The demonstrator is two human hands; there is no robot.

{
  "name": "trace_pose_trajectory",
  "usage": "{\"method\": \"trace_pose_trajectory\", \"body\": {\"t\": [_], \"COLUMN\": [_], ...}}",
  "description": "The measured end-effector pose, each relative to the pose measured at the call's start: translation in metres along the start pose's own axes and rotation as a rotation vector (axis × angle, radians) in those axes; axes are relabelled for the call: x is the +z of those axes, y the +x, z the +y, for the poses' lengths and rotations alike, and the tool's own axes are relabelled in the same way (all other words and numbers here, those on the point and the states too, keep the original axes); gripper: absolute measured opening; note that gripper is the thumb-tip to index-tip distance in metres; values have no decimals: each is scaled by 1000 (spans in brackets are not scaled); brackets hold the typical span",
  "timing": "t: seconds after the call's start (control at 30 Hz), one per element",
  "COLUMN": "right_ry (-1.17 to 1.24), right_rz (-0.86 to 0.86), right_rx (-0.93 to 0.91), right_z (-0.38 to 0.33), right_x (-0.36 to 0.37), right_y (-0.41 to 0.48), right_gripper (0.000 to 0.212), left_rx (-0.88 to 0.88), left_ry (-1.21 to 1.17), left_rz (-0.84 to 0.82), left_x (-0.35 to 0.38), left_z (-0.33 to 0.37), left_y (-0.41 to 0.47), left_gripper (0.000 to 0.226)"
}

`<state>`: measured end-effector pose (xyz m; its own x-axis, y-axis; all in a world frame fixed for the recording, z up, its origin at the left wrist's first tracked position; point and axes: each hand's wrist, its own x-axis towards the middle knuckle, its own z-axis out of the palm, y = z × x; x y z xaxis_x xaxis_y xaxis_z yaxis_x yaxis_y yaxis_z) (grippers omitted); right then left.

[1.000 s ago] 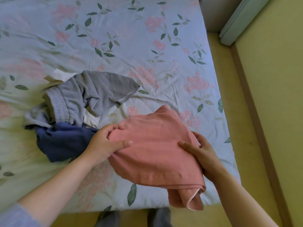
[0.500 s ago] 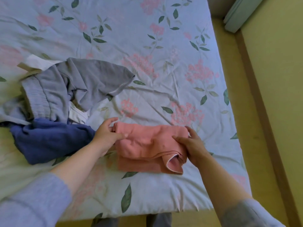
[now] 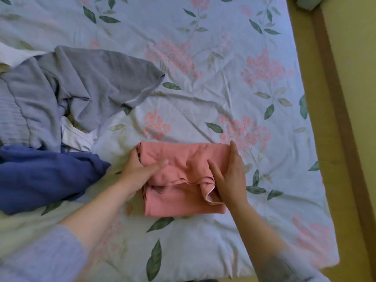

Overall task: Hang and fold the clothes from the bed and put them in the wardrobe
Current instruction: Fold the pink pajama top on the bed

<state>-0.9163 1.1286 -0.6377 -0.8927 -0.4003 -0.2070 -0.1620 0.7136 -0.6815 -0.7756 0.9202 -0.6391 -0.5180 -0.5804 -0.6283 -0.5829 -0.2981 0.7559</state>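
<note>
- Pink garment (image 3: 183, 200): folded, at 6 o'clock on the bed (image 3: 223, 88).
- Left hand (image 3: 138, 169): grasps its 9 o'clock end.
- Right hand (image 3: 232, 178): flat, fingers straight, at its 3 o'clock end.
- Advised: square both ends, flatten the loose flap.

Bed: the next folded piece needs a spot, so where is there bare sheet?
Bare floral sheet lies beyond the pink garment, between the grey garment and the bed's right edge, and along the near edge below it. The left side is crowded: grey garment, white garment and blue garment heaped together.
</note>
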Motion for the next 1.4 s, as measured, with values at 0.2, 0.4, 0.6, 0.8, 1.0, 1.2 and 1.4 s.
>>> {"method": "trace_pose_trajectory", "body": {"t": [0.2,0.4,0.6,0.8,1.0,1.2,1.4], "right_ry": [121,-142,-283,-431,-529,-315,-418], "right_rz": [-171,-6,-50,-56,-139,-28,-84], "right_rx": [59,-147,-482,-655,-556,-264,-131], "right_z": [4,-5,-18,31,38,-2,-9], "right_x": [-3,0,10,1,9,-2,13], "right_y": [-26,-28,-31,-23,-23,-21,-25], "right_gripper": [120,97,51,32,53,42,80], "left_rx": [-73,87,651,534,493,506,198], "left_ry": [135,534,1067,1398,1442,989,656], "left_rz": [1,207,219,-147,-209,-57,161], "left_x": [-5,17,36,24,20,29,30], "left_z": [-19,-4,-2,-32,-35,-23,-19], "left_y": [-15,-17,-32,-15,11,-11,-23], "left_gripper": [90,125,75,92,92,79,133]}}
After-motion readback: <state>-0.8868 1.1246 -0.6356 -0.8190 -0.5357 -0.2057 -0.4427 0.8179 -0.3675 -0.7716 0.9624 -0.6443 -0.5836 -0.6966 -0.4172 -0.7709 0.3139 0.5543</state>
